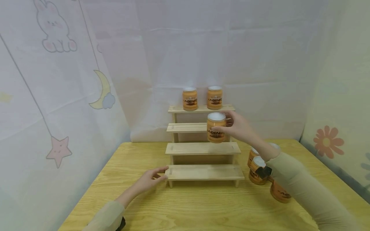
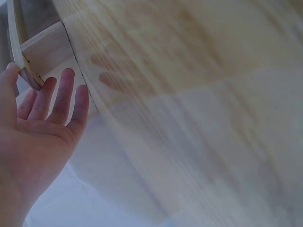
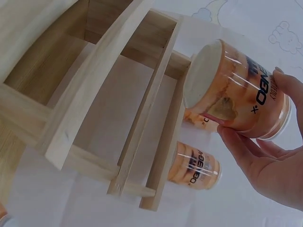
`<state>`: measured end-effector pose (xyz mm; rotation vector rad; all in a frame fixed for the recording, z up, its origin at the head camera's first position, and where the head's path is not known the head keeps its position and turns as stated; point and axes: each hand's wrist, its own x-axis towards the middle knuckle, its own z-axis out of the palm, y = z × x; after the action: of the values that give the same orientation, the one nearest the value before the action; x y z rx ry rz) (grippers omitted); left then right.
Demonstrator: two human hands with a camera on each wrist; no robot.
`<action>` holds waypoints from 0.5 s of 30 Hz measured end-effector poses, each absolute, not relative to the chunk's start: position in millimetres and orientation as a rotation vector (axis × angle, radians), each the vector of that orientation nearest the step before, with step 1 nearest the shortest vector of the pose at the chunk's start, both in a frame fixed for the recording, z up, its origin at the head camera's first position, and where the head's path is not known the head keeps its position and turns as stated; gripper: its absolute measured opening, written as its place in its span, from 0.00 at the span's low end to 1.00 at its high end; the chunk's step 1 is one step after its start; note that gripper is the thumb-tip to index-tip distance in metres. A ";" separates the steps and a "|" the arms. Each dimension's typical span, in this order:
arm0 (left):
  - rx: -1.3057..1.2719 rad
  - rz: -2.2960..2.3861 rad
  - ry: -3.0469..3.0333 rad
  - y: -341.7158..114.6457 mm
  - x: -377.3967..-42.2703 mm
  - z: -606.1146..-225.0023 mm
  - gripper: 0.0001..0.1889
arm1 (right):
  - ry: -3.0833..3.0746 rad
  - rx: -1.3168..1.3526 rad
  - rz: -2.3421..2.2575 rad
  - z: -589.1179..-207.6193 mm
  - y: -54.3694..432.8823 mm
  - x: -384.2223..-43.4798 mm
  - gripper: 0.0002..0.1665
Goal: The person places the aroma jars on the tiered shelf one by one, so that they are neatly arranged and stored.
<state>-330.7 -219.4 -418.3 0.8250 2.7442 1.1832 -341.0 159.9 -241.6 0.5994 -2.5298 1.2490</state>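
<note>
My right hand (image 1: pixel 237 126) grips an orange jar (image 1: pixel 216 133) with a pale lid and dark lettering, thumb on one side and fingers on the other. The jar is upright in the head view, in front of the right part of a wooden stepped shelf (image 1: pixel 202 172). In the right wrist view, the held jar (image 3: pixel 241 90) shows its pale round base. At the lowest step's left end, my left hand (image 1: pixel 150 180) pinches the board's edge between thumb and fingers. Two similar jars, a left one (image 1: pixel 189 99) and a right one (image 1: pixel 215 98), stand on the top step.
More orange jars (image 1: pixel 258 175) stand on the wooden table (image 1: pixel 162 208) right of the shelf, partly hidden by my right forearm. A pale cloth wall (image 1: pixel 185 57) hangs behind, and printed cloth walls stand on both sides.
</note>
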 end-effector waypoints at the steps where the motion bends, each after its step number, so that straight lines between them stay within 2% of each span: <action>1: 0.825 1.187 2.742 -219.2 -330.8 -418.9 0.27 | -2.526 0.591 1.253 -240.6 156.5 -344.8 0.51; 5: 0.823 1.205 2.725 -219.1 -332.3 -422.3 0.27 | -2.505 0.572 1.278 -237.3 143.8 -359.2 0.53; 15: 0.858 1.226 2.718 -220.1 -333.2 -427.1 0.27 | -2.436 0.513 1.346 -241.9 114.2 -389.5 0.51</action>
<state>-333.2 -220.1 -427.1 0.8582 2.7177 1.2258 -389.5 114.2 -241.9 0.5126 -2.4362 1.3462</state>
